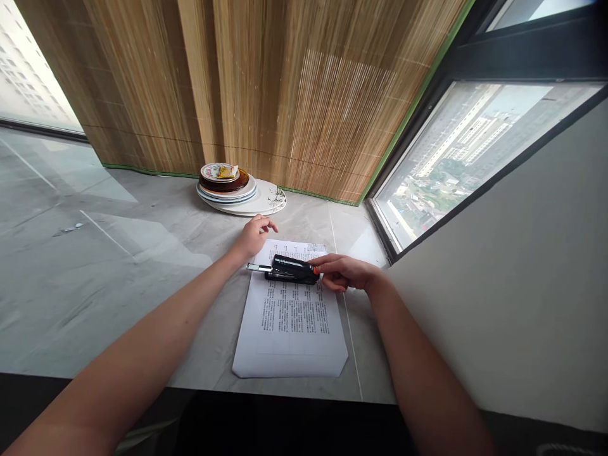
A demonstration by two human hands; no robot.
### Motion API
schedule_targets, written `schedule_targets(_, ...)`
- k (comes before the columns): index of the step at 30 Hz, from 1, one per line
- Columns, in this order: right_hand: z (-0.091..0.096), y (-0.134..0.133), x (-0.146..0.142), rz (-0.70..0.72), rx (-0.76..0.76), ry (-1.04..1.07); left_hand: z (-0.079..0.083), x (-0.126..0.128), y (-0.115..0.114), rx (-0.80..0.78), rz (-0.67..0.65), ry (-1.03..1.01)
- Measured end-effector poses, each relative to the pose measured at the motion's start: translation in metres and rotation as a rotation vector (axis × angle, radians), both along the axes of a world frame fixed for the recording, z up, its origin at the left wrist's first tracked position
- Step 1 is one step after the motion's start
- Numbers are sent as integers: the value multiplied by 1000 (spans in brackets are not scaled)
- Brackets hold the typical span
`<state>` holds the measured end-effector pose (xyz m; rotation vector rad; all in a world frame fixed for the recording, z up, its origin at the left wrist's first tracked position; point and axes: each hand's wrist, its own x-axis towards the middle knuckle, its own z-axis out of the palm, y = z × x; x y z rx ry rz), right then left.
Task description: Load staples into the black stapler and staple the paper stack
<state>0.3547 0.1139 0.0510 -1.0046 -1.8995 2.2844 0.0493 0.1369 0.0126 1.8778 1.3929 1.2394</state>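
Just below the middle of the frame a black stapler lies across the upper part of a printed sheet of paper. Its long, rounded plastic body runs left to right, with a bright metal strip poking out at its left end and an orange tab at its right end. The right hand comes in from the lower right and closes its fingertips on that orange end, so its grip is pinched on the stapler. The left hand reaches in from the lower left and rests at the sheet's upper left corner, fingers loosely spread and slightly curled, holding nothing; whether it presses the paper or the stone beside it cannot be told. The sheet is white, flat and rectangular, covered with dense small print, and its two near corners are cut or folded at a slant. It lies on a pale grey stone-like ledge with a smooth, faintly veined, glossy surface. Toward the upper middle a stack of round plates sits on the ledge, wide white glazed ones below, a brown one and a small patterned dish on top. Behind the stack hangs a bamboo blind of fine vertical slats edged in green, and a dark-framed window fills the upper right
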Motion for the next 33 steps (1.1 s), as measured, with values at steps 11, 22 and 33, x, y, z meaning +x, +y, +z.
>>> schedule_targets(11,-2,-22,-48,-180,977,149,1,-1,0,43,-1,14)
schedule_targets(22,3,-29,-50,-575,1105,254,13,5,-6,-128,-220,-711)
schedule_targets(33,-6,-27,-47,-360,1821,-16,12,-1,-14,-826,-656,-807)
